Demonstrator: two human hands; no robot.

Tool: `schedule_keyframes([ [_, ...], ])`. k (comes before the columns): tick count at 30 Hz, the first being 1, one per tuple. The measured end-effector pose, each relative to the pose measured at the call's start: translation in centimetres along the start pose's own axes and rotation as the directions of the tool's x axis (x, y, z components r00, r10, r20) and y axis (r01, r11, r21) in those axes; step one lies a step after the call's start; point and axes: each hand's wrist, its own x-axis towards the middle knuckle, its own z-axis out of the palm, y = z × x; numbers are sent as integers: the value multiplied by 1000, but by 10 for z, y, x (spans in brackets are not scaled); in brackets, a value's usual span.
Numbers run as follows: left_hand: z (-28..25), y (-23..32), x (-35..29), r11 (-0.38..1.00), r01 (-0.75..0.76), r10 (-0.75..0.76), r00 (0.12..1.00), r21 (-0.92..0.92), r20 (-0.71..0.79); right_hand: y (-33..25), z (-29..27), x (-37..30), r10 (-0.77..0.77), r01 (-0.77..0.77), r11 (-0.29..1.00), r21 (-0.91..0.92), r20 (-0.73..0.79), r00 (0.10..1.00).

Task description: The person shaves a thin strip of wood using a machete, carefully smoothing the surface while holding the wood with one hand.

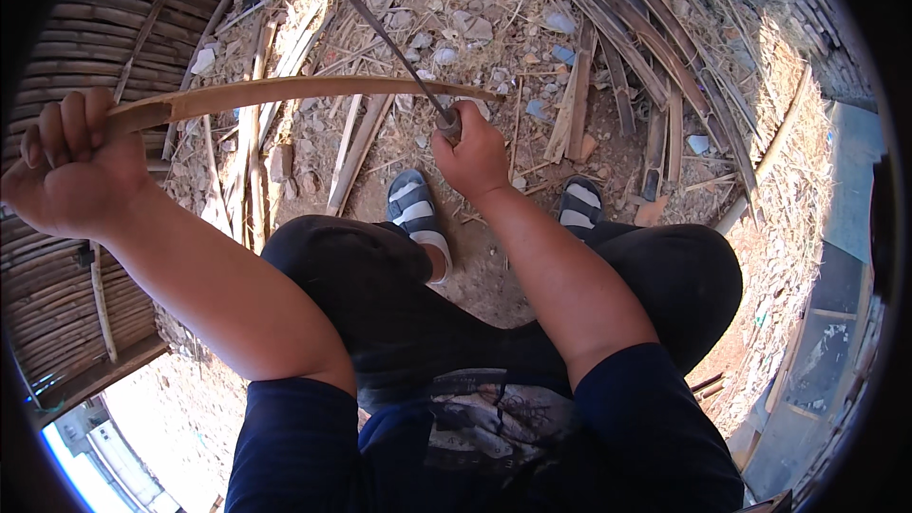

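Note:
My left hand, raised at the far left, is closed around one end of a split bamboo strip. The strip runs to the right across the view, bowed slightly, and tapers toward its far tip. In my right hand, near the middle, is the handle of a long knife with a narrow dark blade. Its blade points up and to the left, crossing the strip near the strip's right end. Whether blade and strip touch, I cannot tell.
Several split bamboo pieces lie piled at the far right, and more slats lie at left. Stones and straw litter the dirt floor. A bamboo wall stands close on the left. Grey panels are at right. My sandalled feet are below the knife.

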Motion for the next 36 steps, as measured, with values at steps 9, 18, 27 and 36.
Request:
schedule_keyframes([
  [9, 9, -7, -8, 994, -89, 97, 984, 64, -146, 120, -18, -52, 605, -484, 740, -467, 148, 782],
  [18, 8, -2, -4, 999, -13, 15, 997, 32, -76, 48, -7, -20, 325, -284, 931, -230, 167, 931],
  [27, 11, -11, -3, 996, -50, 59, 989, 67, -133, 132, 6, -58, 632, -566, 713, -414, 30, 774],
  [36, 13, -9, -6, 991, -60, 77, 987, 116, -142, 83, -12, -45, 507, -441, 826, -351, 121, 854],
])
